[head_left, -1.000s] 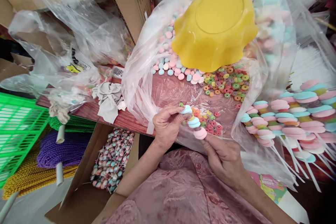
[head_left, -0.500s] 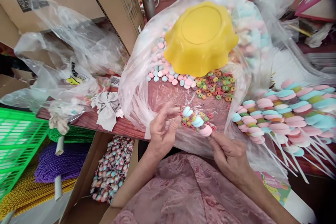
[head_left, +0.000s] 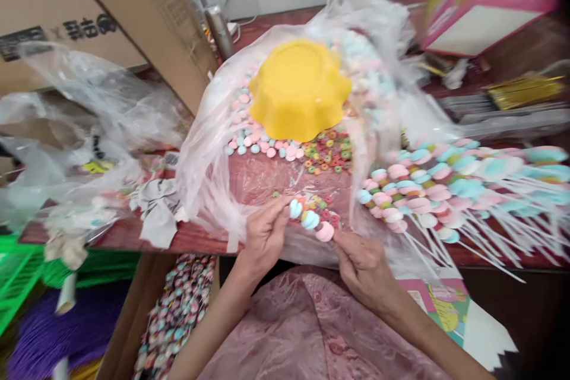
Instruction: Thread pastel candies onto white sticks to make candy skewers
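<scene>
Pinching a pastel candy skewer (head_left: pixel 310 219) from both ends, the left hand (head_left: pixel 263 236) and right hand (head_left: pixel 363 266) steady it below the upturned yellow plastic bowl (head_left: pixel 299 90).

A cardboard box (head_left: pixel 66 24), far up and left of the left hand's grip, carries dark printed characters (upside down from this view, with an "X" among them), too blurred to read. Labels on the plastic bags (head_left: pixel 95 148) are illegible as well.

Pink lace-patterned garment – floral texture, small button; forearms bare.
</scene>
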A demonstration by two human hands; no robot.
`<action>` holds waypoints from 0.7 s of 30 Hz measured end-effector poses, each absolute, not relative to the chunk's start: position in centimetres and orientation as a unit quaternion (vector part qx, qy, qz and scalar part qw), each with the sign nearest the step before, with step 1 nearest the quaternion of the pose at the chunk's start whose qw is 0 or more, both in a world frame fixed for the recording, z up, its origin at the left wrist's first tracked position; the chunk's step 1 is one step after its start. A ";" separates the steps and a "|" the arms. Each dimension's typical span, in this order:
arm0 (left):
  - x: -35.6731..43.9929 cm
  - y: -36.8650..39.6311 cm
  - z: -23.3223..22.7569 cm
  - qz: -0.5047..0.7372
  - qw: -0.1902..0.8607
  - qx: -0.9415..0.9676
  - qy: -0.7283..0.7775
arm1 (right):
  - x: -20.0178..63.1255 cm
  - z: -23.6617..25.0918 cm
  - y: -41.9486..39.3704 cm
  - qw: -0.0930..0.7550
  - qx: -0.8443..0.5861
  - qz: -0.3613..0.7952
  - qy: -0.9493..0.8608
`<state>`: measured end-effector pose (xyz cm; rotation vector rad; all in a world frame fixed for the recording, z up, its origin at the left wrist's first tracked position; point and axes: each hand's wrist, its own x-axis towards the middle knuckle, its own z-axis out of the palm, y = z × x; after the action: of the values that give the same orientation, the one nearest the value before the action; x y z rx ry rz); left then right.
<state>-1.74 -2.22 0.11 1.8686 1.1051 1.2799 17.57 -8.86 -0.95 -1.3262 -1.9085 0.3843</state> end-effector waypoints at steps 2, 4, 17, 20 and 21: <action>-1.8 -2.4 0.2 0.468 0.311 0.711 0.423 | 17.6 -0.6 -9.0 0.381 -0.528 0.171 -0.739; -1.6 -2.4 -0.4 0.461 0.285 0.733 0.410 | 17.5 -0.5 -9.0 0.381 -0.532 0.180 -0.734; -0.8 -1.3 -1.1 0.563 0.500 0.517 0.408 | 22.4 2.7 -10.0 0.318 -0.625 0.071 -0.710; -2.1 -1.1 -1.1 0.561 0.471 0.501 0.462 | 26.6 3.3 -9.8 0.283 -0.682 -0.072 -0.670; -2.5 -1.1 -1.1 0.543 0.450 0.524 0.478 | 27.6 3.1 -9.5 0.213 -0.708 -0.110 -0.664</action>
<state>-2.48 -1.11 -1.09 1.2963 1.1812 1.3433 27.58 -9.52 3.09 -1.9653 -1.8446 -0.3056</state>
